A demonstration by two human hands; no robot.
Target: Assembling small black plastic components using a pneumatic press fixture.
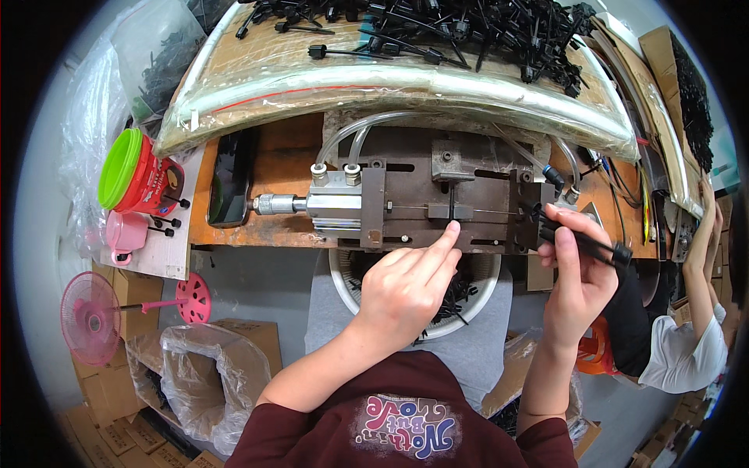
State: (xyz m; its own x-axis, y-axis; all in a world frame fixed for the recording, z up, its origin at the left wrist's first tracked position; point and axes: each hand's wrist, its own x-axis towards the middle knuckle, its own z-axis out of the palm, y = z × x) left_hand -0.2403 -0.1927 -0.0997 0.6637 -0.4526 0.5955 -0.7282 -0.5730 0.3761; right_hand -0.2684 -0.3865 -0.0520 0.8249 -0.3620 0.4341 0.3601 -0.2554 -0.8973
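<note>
1. Ties (581,243), a black bundle, sit clamped in the right hand (573,277) at the right end of the jig (437,199), fingers closed round them
2. Left hand (409,292) is loosely curled and holds nothing; its forefinger tip presses a single black tie (452,201) standing in the jig's middle slot
3. Below both hands a white bowl (485,300) holds more black pieces
4. Left of the jig an air cylinder (331,204) lies level, with clear hoses (351,132) arching from it
5. Farther back, a plastic-wrapped board (406,86) carries a heap of loose ties (468,27)
6. At far left stands a red cup (144,179) with a green lid
</note>
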